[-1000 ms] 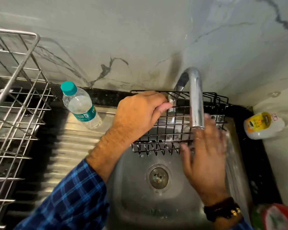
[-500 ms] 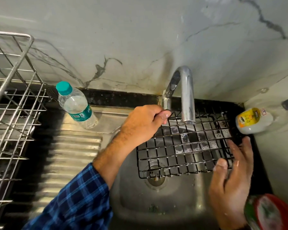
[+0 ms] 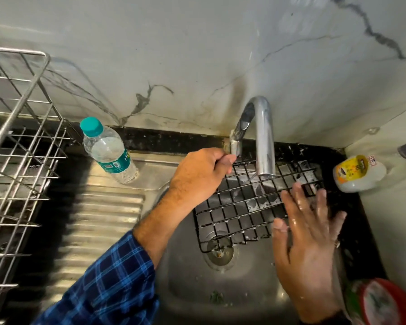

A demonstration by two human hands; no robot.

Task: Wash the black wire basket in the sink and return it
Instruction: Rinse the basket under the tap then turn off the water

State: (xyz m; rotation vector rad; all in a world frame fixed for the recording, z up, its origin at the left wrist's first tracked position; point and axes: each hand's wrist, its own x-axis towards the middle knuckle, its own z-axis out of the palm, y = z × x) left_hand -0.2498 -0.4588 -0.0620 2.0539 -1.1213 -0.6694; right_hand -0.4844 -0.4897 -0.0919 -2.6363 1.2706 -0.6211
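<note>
Grip: left hand (image 3: 197,177) is curled round the far-left rim of the basket (image 3: 239,207), thumb and fingers pinching the wire.
Other hand: right hand (image 3: 307,242) holds nothing; its fingers are straight, spread and wet, lying over the basket's right end. Contact cannot be told because of blur.
Basket: black wire grid, held tilted over the sink (image 3: 197,289) bowl, flat mesh facing up. Suds cling to several cells.
Tap: chrome spout (image 3: 264,137) arches from the back ledge; its outlet stands just above the basket's far half.
Drain: strainer (image 3: 218,253) lies under the basket's near-left corner.
Sleeve: blue check cloth (image 3: 108,285) covers the left forearm.
Surface: ribbed steel drainboard (image 3: 99,219) adjoins the bowl on the left; black stone counter (image 3: 162,139) runs along the back.
Bottle: clear, teal cap (image 3: 108,151), stands at the drainboard's far edge.
Rack: steel wire rack (image 3: 17,160) at far left.
Right side: white container with yellow label (image 3: 359,172) in the corner; red-rimmed item (image 3: 384,303) at lower right.
Room: grey-veined marble wall (image 3: 197,55) behind, stained near the tap.
</note>
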